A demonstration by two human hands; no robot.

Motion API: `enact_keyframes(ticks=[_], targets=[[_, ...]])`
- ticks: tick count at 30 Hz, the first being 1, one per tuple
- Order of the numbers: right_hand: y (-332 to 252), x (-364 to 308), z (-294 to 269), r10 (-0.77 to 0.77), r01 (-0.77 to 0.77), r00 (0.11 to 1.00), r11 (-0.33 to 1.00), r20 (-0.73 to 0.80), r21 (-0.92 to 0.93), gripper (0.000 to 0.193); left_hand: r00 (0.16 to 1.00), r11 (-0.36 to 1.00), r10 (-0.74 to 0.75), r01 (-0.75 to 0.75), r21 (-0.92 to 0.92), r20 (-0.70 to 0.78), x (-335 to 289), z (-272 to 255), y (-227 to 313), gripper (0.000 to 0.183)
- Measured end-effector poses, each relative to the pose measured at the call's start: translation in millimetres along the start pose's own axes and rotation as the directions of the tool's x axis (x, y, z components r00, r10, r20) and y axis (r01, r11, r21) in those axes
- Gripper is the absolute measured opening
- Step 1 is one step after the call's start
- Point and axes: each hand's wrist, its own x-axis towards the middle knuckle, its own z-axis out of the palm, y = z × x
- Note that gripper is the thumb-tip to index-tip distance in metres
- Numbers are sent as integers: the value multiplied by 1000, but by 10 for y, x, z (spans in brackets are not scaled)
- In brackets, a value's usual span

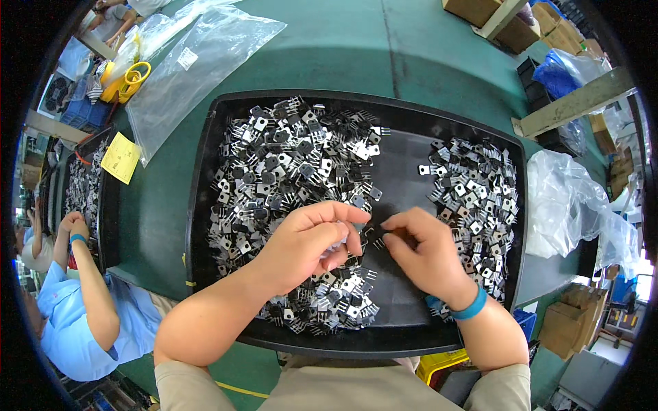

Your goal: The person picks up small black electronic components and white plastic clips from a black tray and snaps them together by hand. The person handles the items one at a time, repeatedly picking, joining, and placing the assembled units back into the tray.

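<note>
A large black tray [404,339] in front of me holds two heaps of small electronic parts, black bodies with silvery metal tabs and thin leads, like power transistors. The larger heap [274,157] fills the left side; a smaller heap [480,198] lies along the right. My left hand [308,240] is over the larger heap, fingers curled inward around something greyish, mostly hidden in the palm. Beside it, above the strip between the heaps, my right hand [428,257] has its fingers bent, thumb and forefinger close together. What these fingers hold is hidden. A wristband [471,303] circles my right wrist.
A clear plastic bag [199,75] and a yellow paper slip [121,157] lie left on the green table [329,48]. Crumpled plastic [565,202] sits right of the tray. A co-worker in blue [96,322] works at another tray, left. Metal posts [576,103] stand at right.
</note>
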Motion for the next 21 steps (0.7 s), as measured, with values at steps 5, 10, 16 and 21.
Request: enact_keyframes(ticks=[5,10,16,21], targets=[[19,-12,105,-37,96,988,905,150,-415,25,998,997,11,-6,-76,67,-2,3,-23,14],[12,-8,63,59,28,972,933,227,-360,24,988,986,55,-31,-162,144,-3,-57,-40,16],[25,-24,57,76,30,960,927,268,-374,26,994,983,-5,25,-180,112,-1,-66,-19,17],[-59,7,-92,104,-22,961,953,257,-303,20,998,992,56,-53,-111,26,-3,-20,-38,20]])
